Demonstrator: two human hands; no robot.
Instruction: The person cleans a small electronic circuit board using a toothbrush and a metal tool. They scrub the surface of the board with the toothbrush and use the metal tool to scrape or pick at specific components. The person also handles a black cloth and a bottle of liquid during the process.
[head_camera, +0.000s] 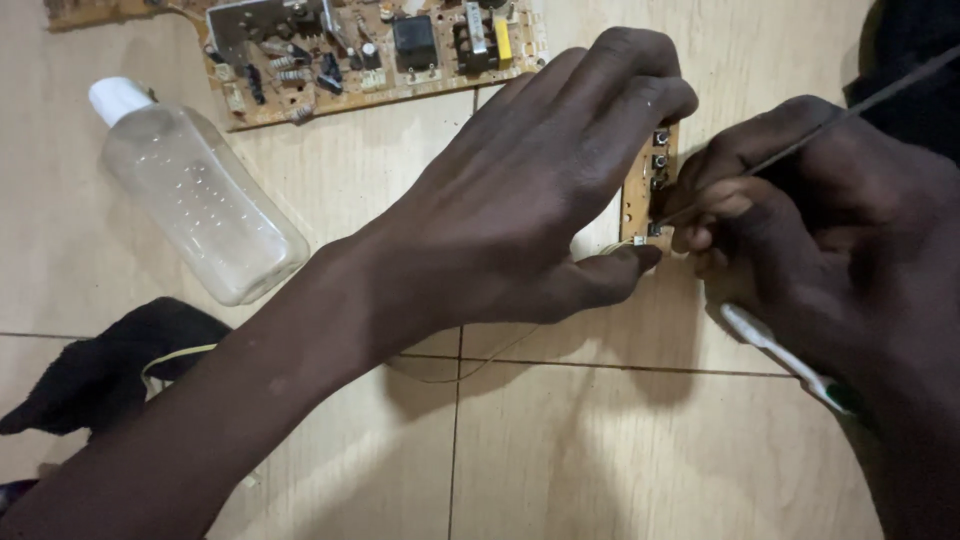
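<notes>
Our left hand (530, 200) covers most of the one small button board (648, 185) on the tile floor (620, 450), fingers together pressing it down, while our right hand (800, 230), partly cut off, pinches one thin dark rod (800, 150) whose tip touches the board, near one clear bottle (195, 195) and one larger circuit board (370, 50).

Both forearms are bare to the frame edge, with no sleeve, watch, ring or glove on the left hand (520, 200) or right hand (810, 230)
</notes>
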